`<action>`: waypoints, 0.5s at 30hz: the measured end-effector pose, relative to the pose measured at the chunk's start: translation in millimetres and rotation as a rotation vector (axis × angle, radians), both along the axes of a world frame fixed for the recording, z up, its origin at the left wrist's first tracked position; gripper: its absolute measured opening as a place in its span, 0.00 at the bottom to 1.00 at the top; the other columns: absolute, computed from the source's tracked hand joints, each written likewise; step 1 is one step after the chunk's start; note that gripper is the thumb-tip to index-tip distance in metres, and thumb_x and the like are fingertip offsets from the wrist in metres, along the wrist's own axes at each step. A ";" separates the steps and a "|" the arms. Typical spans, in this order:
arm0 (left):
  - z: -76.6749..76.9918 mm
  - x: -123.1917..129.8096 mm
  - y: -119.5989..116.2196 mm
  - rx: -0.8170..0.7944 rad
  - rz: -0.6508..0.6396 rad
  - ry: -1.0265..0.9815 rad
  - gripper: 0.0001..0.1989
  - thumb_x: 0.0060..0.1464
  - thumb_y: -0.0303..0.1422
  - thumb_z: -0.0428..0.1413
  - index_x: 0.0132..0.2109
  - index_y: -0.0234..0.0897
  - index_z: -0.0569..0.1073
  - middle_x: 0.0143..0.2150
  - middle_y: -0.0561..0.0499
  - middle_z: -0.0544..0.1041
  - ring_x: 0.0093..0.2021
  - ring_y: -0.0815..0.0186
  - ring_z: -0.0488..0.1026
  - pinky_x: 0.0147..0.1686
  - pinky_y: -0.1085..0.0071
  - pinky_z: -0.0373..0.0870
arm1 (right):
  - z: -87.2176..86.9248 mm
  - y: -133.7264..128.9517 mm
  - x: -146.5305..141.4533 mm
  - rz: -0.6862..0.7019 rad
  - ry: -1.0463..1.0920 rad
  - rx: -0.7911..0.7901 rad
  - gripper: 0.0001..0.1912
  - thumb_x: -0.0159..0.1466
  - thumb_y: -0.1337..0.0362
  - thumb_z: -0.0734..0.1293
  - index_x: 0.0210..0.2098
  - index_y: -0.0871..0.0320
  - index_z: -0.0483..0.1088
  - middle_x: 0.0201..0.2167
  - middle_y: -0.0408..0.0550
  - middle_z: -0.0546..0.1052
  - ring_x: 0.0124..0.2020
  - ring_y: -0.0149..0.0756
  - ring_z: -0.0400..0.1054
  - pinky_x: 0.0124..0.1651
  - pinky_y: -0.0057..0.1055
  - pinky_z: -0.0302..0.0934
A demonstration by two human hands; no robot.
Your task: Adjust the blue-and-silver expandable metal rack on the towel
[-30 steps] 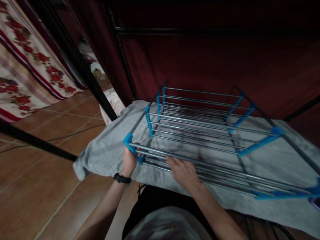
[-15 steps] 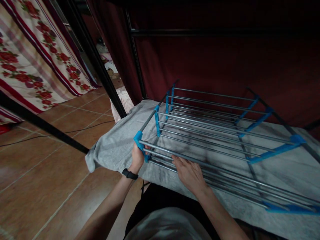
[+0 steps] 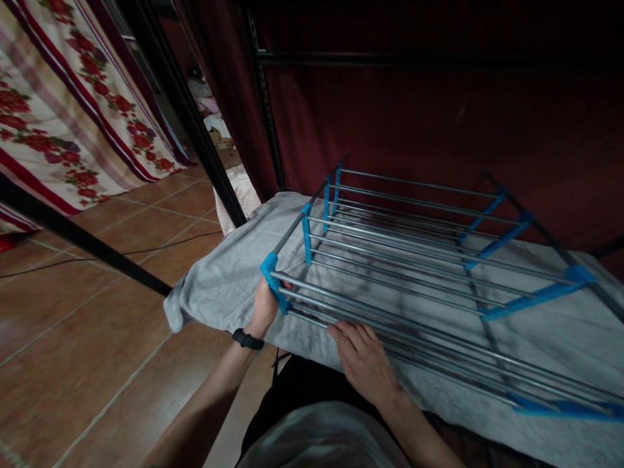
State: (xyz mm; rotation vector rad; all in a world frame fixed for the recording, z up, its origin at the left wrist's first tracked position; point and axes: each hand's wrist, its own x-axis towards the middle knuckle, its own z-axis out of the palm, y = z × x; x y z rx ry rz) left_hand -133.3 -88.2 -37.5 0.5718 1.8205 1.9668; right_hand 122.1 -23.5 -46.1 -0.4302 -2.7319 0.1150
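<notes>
A shoe rack of grey metal tubes [image 3: 390,226] joined by blue plastic brackets lies across a grey blanket [image 3: 219,279]. My left hand [image 3: 266,305], with a black band on its wrist, is closed around the near left blue bracket [image 3: 270,265]; its fingertips show behind the bracket. To the right of it, my right hand [image 3: 363,357] rests with fingers curled over a lower front tube [image 3: 309,318] of the rack. Its thumb and the undersides of its fingers are hidden. At the right end, another blue bracket [image 3: 541,296] holds the tube ends.
Black metal posts [image 3: 190,117] frame the blanket-covered surface. A dark red curtain [image 3: 414,123] hangs behind the rack. To the left are a tiled floor [image 3: 97,338], a floral curtain [image 3: 92,84] and a thin cable [image 3: 141,250] on the tiles.
My right hand has moved down slightly, from the upper front tubes to a lower one. My left hand stays on the bracket. The rack has barely moved.
</notes>
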 end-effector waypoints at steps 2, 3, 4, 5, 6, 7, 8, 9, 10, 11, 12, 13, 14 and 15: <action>-4.8 -0.7 -1.9 0.001 -0.010 0.037 0.22 0.60 0.44 0.45 0.27 0.37 0.74 0.23 0.48 0.75 0.26 0.63 0.71 0.27 0.70 0.69 | -12.9 3.6 -3.2 -0.130 -0.081 -0.044 0.21 0.70 0.69 0.56 0.61 0.56 0.64 0.58 0.54 0.72 0.56 0.40 0.67 0.59 0.39 0.59; -8.4 -0.7 -2.6 0.000 0.004 0.042 0.20 0.60 0.42 0.46 0.26 0.38 0.73 0.23 0.48 0.75 0.26 0.62 0.71 0.27 0.69 0.69 | -18.4 6.6 -6.4 -0.193 -0.127 -0.067 0.21 0.71 0.67 0.56 0.61 0.57 0.64 0.59 0.56 0.71 0.56 0.41 0.67 0.58 0.40 0.60; -12.8 -0.5 -3.1 0.002 0.018 0.048 0.18 0.59 0.39 0.48 0.25 0.38 0.72 0.23 0.48 0.75 0.27 0.62 0.71 0.28 0.69 0.69 | -23.0 9.8 -10.3 -0.237 -0.173 -0.090 0.20 0.71 0.66 0.55 0.61 0.58 0.63 0.60 0.56 0.70 0.56 0.42 0.67 0.58 0.40 0.60; -18.0 -0.3 -3.3 0.009 0.027 0.053 0.17 0.58 0.38 0.49 0.24 0.38 0.70 0.23 0.48 0.75 0.27 0.62 0.72 0.28 0.69 0.69 | -26.5 12.9 -14.5 -0.263 -0.218 -0.116 0.20 0.71 0.65 0.56 0.62 0.57 0.63 0.60 0.57 0.69 0.56 0.42 0.68 0.57 0.40 0.61; -23.6 0.0 -3.0 0.018 0.035 0.050 0.16 0.57 0.37 0.49 0.23 0.39 0.69 0.23 0.48 0.75 0.28 0.62 0.72 0.28 0.68 0.70 | -29.0 15.4 -18.8 -0.274 -0.261 -0.144 0.21 0.71 0.64 0.56 0.62 0.57 0.62 0.59 0.57 0.70 0.55 0.42 0.69 0.57 0.39 0.61; -29.4 0.2 -2.4 0.028 0.041 0.027 0.15 0.56 0.36 0.50 0.23 0.39 0.69 0.23 0.48 0.74 0.28 0.61 0.72 0.28 0.68 0.70 | -30.4 17.3 -22.9 -0.277 -0.301 -0.173 0.21 0.72 0.63 0.56 0.63 0.57 0.61 0.58 0.57 0.72 0.54 0.42 0.70 0.55 0.39 0.62; -35.0 0.5 -1.3 0.036 0.050 -0.010 0.15 0.56 0.37 0.50 0.23 0.39 0.68 0.22 0.49 0.74 0.28 0.61 0.73 0.28 0.68 0.71 | -30.9 18.4 -26.6 -0.276 -0.336 -0.200 0.21 0.72 0.62 0.55 0.63 0.56 0.61 0.56 0.56 0.74 0.52 0.41 0.72 0.54 0.38 0.63; -39.9 0.7 0.1 0.042 0.055 -0.051 0.15 0.56 0.38 0.50 0.23 0.40 0.68 0.21 0.49 0.73 0.28 0.60 0.73 0.27 0.68 0.71 | -30.6 19.0 -29.7 -0.274 -0.363 -0.223 0.21 0.72 0.62 0.55 0.63 0.56 0.61 0.53 0.56 0.76 0.50 0.41 0.73 0.52 0.37 0.64; -44.0 0.9 1.8 0.046 0.057 -0.091 0.15 0.56 0.40 0.50 0.24 0.40 0.68 0.20 0.50 0.72 0.27 0.60 0.73 0.27 0.67 0.71 | -29.7 19.1 -32.3 -0.273 -0.382 -0.240 0.20 0.72 0.63 0.54 0.62 0.55 0.62 0.50 0.55 0.77 0.48 0.41 0.74 0.50 0.36 0.64; -47.0 1.1 3.5 0.050 0.059 -0.126 0.16 0.56 0.41 0.49 0.24 0.40 0.67 0.19 0.50 0.72 0.27 0.60 0.74 0.26 0.67 0.71 | -28.3 19.0 -34.2 -0.268 -0.392 -0.252 0.20 0.72 0.63 0.53 0.61 0.55 0.63 0.49 0.54 0.78 0.47 0.40 0.75 0.49 0.35 0.64; -49.0 1.3 5.2 0.056 0.060 -0.151 0.16 0.56 0.43 0.49 0.24 0.41 0.67 0.18 0.51 0.71 0.27 0.60 0.74 0.25 0.67 0.71 | -26.7 18.9 -35.4 -0.263 -0.395 -0.259 0.20 0.73 0.64 0.53 0.60 0.54 0.64 0.47 0.53 0.79 0.46 0.40 0.75 0.48 0.34 0.65; -50.0 1.6 6.7 0.061 0.056 -0.168 0.17 0.56 0.44 0.49 0.24 0.41 0.67 0.18 0.51 0.71 0.26 0.59 0.74 0.24 0.67 0.71 | -24.9 18.7 -36.0 -0.260 -0.393 -0.261 0.19 0.73 0.64 0.52 0.60 0.54 0.64 0.46 0.52 0.79 0.45 0.39 0.75 0.47 0.34 0.65; -50.3 2.0 8.0 0.069 0.057 -0.183 0.17 0.56 0.45 0.50 0.24 0.41 0.67 0.18 0.51 0.71 0.26 0.59 0.74 0.24 0.67 0.71 | -23.0 18.6 -36.1 -0.257 -0.388 -0.261 0.19 0.73 0.64 0.52 0.59 0.54 0.65 0.45 0.52 0.80 0.45 0.39 0.76 0.46 0.33 0.65; -50.1 2.5 9.0 0.080 0.063 -0.199 0.18 0.56 0.46 0.50 0.24 0.41 0.66 0.18 0.51 0.71 0.26 0.59 0.75 0.24 0.68 0.71 | -21.3 18.6 -35.8 -0.250 -0.381 -0.258 0.19 0.73 0.64 0.52 0.58 0.54 0.65 0.44 0.51 0.80 0.44 0.39 0.76 0.45 0.33 0.65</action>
